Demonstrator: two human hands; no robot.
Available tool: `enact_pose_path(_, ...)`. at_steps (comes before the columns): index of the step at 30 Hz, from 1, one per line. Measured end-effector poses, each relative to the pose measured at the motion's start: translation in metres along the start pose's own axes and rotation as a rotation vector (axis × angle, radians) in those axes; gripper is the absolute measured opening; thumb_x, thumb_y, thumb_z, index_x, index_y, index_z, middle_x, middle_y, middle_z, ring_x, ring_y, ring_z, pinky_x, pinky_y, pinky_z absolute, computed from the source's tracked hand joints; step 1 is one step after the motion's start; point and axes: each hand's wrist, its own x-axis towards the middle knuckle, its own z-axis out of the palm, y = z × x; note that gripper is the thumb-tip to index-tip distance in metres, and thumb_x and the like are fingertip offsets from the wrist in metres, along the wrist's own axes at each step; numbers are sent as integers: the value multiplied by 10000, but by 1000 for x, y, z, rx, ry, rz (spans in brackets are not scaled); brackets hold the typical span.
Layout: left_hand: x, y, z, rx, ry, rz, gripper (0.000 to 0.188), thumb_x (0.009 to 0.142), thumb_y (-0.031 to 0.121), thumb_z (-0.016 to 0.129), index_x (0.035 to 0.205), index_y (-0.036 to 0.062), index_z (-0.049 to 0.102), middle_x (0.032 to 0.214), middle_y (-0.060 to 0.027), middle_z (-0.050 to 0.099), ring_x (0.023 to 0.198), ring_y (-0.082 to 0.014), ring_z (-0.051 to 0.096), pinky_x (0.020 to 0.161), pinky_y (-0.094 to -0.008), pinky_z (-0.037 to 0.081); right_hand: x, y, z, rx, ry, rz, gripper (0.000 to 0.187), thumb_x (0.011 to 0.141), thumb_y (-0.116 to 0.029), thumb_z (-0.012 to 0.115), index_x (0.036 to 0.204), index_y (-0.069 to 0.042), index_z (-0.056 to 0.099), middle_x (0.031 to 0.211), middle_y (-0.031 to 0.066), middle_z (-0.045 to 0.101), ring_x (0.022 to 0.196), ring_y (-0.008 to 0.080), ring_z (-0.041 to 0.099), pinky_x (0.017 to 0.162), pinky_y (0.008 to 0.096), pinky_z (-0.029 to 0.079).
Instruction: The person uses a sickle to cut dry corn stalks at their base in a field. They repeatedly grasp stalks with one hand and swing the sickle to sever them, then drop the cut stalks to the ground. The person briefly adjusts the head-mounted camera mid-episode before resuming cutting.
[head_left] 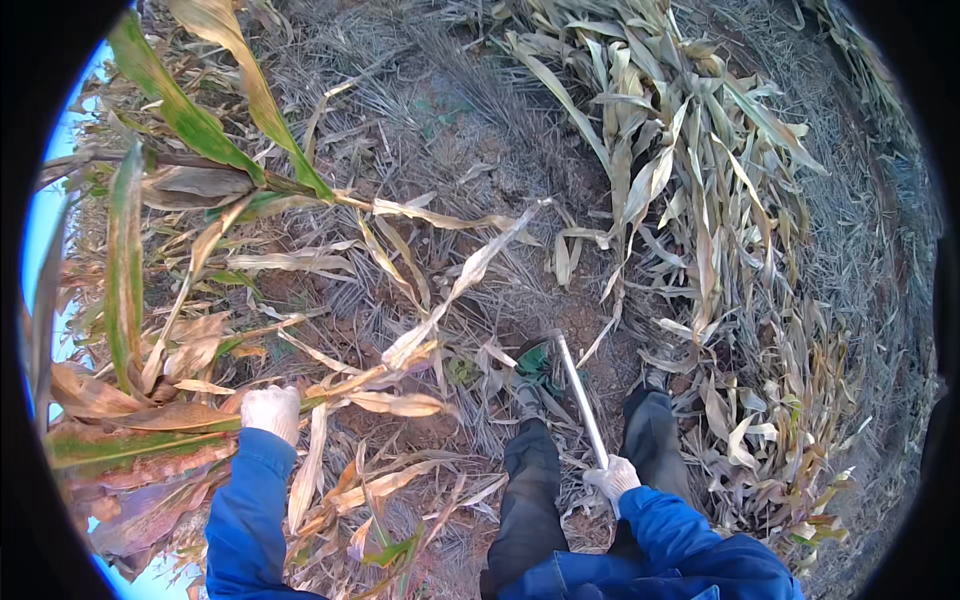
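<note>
- Dry cornstalk [345, 387] at left of centre, slanting across leaf-littered ground [450, 130]; the left hand [271, 412] is clamped around it.
- Sickle [583, 400] just right of centre, its head near the feet; the right hand [613, 478] is closed on the handle's lower end.
- Husked corn ear [195, 187] on another stalk, upper left.
- Heaped dry cornstalks [690, 150], upper right.

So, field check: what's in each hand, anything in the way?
Left hand closed around a drying corn stalk. Right hand gripping a silver-handled tool. Broad leaves crowd the left hand; dry heap ahead, right.
</note>
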Motion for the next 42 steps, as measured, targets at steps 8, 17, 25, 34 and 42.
enact_pose_path(8, 46, -15, -121, 209, 178, -104, 299, 943, 165, 611, 1186, 32, 725, 1134, -196, 714, 812, -260, 748, 680, -395, 578, 18, -98, -65, 80, 152, -283, 468, 837, -437, 730, 1039, -19, 675, 943, 289, 727, 930, 443, 729, 858, 489, 585)
enact_pose_path(17, 271, -61, -179, 415, 332, 1, 475, 950, 221, 576, 1409, 104, 617, 1512, -247, 536, 1456, -412, 458, 1234, -564, 249, 252, -309, 56, 312, 243, -385, 483, 847, -443, 736, 1023, -2, 647, 992, 282, 714, 962, 468, 701, 882, 497, 565)
enact_pose_path(25, 303, -116, -66, 225, 143, -138, 607, 734, 177, 801, 1304, 143, 596, 1231, -146, 673, 1188, -323, 656, 982, -453, 508, 382, -420, 151, 240, 229, -311, 416, 859, -347, 758, 986, 42, 680, 920, 289, 727, 869, 440, 728, 782, 490, 586)
enact_pose_path(34, 252, -94, 5, 33, 152, -78, 336, 864, 62, 676, 1187, 131, 621, 952, -111, 750, 933, -305, 765, 728, -462, 621, 375, -396, 174, 654, -247, -82, 383, 847, -334, 853, 777, -2, 677, 584, 117, 628, 446, 234, 605, 431, 397, 473)
enact_pose_path(42, 236, -47, -24, -85, 109, -129, 366, 877, 78, 682, 1238, 87, 624, 1089, -197, 752, 1076, -358, 733, 921, -512, 581, 369, -381, 148, 383, -169, -64, 585, 790, -500, 822, 1117, -19, 770, 965, 202, 775, 882, 328, 769, 791, 425, 609)
